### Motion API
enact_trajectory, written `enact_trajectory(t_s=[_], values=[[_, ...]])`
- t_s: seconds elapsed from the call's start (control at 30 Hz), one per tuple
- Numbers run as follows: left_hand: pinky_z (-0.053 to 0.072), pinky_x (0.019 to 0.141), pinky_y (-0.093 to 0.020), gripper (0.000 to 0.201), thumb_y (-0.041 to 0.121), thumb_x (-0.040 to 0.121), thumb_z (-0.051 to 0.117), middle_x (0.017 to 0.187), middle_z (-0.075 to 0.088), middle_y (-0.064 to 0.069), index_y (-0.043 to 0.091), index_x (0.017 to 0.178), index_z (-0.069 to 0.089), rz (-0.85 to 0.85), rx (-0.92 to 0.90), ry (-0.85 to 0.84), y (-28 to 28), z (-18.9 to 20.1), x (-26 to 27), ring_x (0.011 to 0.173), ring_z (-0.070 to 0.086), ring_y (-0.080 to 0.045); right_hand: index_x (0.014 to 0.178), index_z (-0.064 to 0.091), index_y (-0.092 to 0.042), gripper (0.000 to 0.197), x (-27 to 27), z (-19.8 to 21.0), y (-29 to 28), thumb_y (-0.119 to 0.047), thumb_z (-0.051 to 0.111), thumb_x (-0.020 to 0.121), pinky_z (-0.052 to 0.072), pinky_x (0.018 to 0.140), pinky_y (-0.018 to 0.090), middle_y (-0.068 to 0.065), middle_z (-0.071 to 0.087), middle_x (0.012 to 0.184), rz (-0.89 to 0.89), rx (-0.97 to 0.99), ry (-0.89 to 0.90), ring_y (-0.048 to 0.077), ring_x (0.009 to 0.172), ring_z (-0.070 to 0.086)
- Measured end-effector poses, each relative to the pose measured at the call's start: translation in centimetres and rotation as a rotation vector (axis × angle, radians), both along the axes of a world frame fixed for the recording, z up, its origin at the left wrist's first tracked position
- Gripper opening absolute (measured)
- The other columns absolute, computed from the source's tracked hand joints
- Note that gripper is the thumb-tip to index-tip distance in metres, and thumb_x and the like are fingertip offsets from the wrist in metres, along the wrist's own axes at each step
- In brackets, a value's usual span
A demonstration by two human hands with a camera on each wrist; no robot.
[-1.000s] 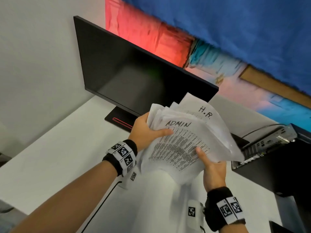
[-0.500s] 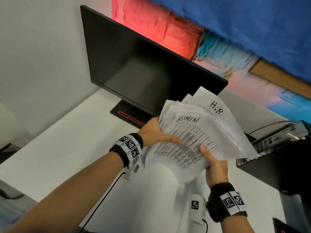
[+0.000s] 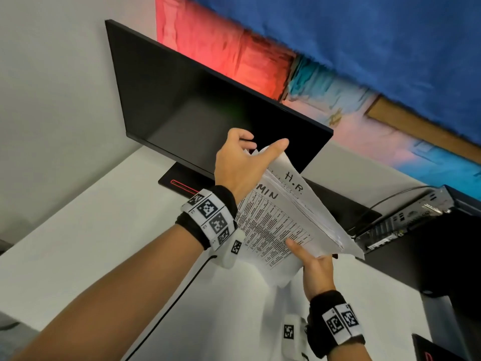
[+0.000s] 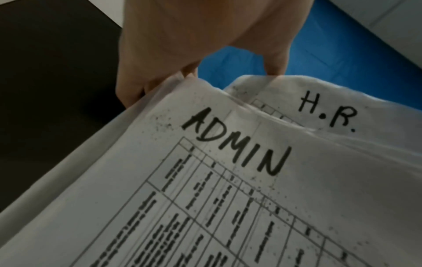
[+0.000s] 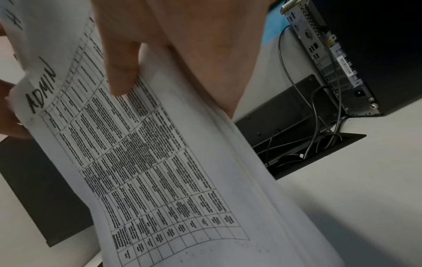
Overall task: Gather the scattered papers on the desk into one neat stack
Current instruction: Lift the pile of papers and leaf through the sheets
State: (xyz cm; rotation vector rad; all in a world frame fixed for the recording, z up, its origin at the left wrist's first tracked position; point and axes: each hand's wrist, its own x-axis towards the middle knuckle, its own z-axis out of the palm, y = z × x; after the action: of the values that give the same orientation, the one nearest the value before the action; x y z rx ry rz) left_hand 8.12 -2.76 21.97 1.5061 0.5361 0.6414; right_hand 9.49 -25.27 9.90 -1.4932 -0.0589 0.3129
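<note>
A stack of white papers (image 3: 281, 222) hangs tilted in the air above the white desk (image 3: 78, 243). The front sheet bears a printed table and "ADMIN"; a sheet behind it reads "H.R.". My left hand (image 3: 264, 151) grips the stack's top edge, thumb in front and fingers behind. My right hand (image 3: 307, 256) holds the lower edge, thumb on the front sheet and fingers hidden behind. The left wrist view shows the left hand (image 4: 187, 70) pinching the papers (image 4: 228, 180). In the right wrist view the right hand's (image 5: 128, 68) thumb presses the papers (image 5: 160, 162).
A black monitor (image 3: 195, 105) on a flat base (image 3: 179, 183) stands behind the papers. A desktop computer (image 3: 416, 217) with cables sits at the right, beside an open cable tray (image 5: 297, 144). A black cable (image 3: 166, 308) runs across the desk near my left arm.
My left hand has slid from the stack's left side up to its top edge. The stack has turned steeper and its sheets lie closer together. The right hand keeps its hold on the lower edge.
</note>
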Motion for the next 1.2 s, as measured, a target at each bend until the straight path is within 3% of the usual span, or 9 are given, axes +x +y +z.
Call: enact_trajectory(t_s=[0.1, 0.27, 0.47, 0.6, 0.77, 0.93, 1.0, 1.1, 1.2], values=[[0.047, 0.098, -0.032, 0.052, 0.057, 0.076, 0.072, 0.117, 0.061, 0.007, 0.023, 0.112, 0.057, 0.03, 0.039, 0.003, 0.0, -0.2, 0.0, 0.113, 0.057, -0.01, 0.129, 0.065, -0.009, 0.06, 0.0, -0.1, 0.0, -0.014, 0.081, 0.071, 0.059, 0.091, 0.044, 0.008, 0.078, 0.113, -0.01, 0.005, -0.006, 0.03, 0.106, 0.074], [0.041, 0.105, -0.038, 0.07, 0.073, 0.061, 0.069, 0.125, 0.053, 0.012, 0.033, 0.117, 0.058, -0.153, 0.29, -0.006, -0.6, 0.3, -0.7, 0.125, 0.045, -0.011, 0.127, 0.067, -0.007, 0.059, 0.4, 0.0, -0.1, -0.014, 0.081, 0.07, 0.053, 0.099, 0.052, 0.009, 0.078, 0.112, 0.003, -0.012, -0.006, 0.03, 0.107, 0.073], [0.044, 0.102, -0.041, 0.047, 0.038, 0.082, 0.072, 0.121, 0.048, 0.0, 0.016, 0.118, 0.051, 0.066, 0.331, 0.083, 0.3, -0.6, 1.1, 0.115, 0.048, -0.019, 0.124, 0.068, -0.017, 0.075, 0.7, -0.5, 0.5, -0.036, 0.092, 0.056, 0.052, 0.1, 0.055, 0.009, 0.076, 0.116, -0.011, -0.002, 0.011, 0.032, 0.112, 0.07], [0.039, 0.098, -0.025, 0.065, 0.047, 0.091, 0.063, 0.141, 0.042, -0.006, 0.007, 0.138, 0.041, 0.054, 0.184, 0.136, 2.3, -1.8, 1.7, 0.113, 0.045, -0.012, 0.11, 0.074, -0.023, 0.034, 0.7, -0.6, 1.0, -0.02, 0.079, 0.076, 0.052, 0.101, 0.05, 0.003, 0.079, 0.111, 0.004, -0.016, 0.011, 0.028, 0.11, 0.072], [0.033, 0.112, -0.028, 0.078, 0.055, 0.095, 0.05, 0.159, 0.033, 0.003, 0.019, 0.157, 0.018, -0.286, -0.078, 0.081, 5.0, -4.9, 0.1, 0.142, 0.038, -0.012, 0.12, 0.068, -0.019, 0.046, 0.8, -0.5, 0.7, -0.029, 0.077, 0.076, 0.052, 0.101, 0.05, 0.006, 0.076, 0.118, -0.081, 0.024, 0.016, 0.028, 0.112, 0.071], [0.035, 0.118, -0.04, 0.071, 0.04, 0.09, 0.068, 0.156, 0.043, 0.0, 0.018, 0.151, 0.039, -0.409, 0.012, 0.282, 5.7, -10.2, -0.6, 0.145, 0.041, -0.019, 0.121, 0.068, -0.023, 0.035, 1.4, -1.1, -0.8, -0.026, 0.072, 0.086, 0.05, 0.101, 0.051, 0.005, 0.076, 0.12, -0.148, 0.06, 0.051, 0.028, 0.115, 0.069], [0.033, 0.119, -0.042, 0.082, 0.024, 0.085, 0.077, 0.16, 0.038, -0.002, 0.017, 0.154, 0.033, -0.478, 0.07, 0.377, 5.3, -11.4, -0.8, 0.149, 0.034, -0.022, 0.124, 0.067, -0.021, 0.057, 1.4, -0.8, -1.0, -0.039, 0.078, 0.071, 0.049, 0.103, 0.053, 0.005, 0.075, 0.122, -0.155, 0.061, 0.047, 0.029, 0.117, 0.068], [0.034, 0.119, -0.044, 0.115, 0.029, 0.068, 0.091, 0.16, 0.035, 0.001, 0.017, 0.158, 0.019, -0.573, 0.13, 0.362, 4.3, -11.0, -1.1, 0.146, 0.036, -0.019, 0.13, 0.064, -0.012, 0.083, 1.6, 0.0, -1.4, -0.048, 0.086, 0.058, 0.049, 0.103, 0.055, 0.008, 0.074, 0.122, -0.14, 0.072, 0.022, 0.032, 0.116, 0.069], [0.046, 0.108, -0.037, 0.121, 0.029, 0.059, 0.096, 0.141, 0.051, 0.008, 0.021, 0.154, 0.022, -0.547, 0.096, 0.228, 3.7, -9.1, -1.2, 0.126, 0.053, -0.01, 0.121, 0.068, -0.014, 0.045, 2.0, 1.4, -2.2, -0.027, 0.078, 0.079, 0.056, 0.096, 0.046, 0.004, 0.077, 0.117, -0.125, 0.111, -0.044, 0.025, 0.109, 0.072]])
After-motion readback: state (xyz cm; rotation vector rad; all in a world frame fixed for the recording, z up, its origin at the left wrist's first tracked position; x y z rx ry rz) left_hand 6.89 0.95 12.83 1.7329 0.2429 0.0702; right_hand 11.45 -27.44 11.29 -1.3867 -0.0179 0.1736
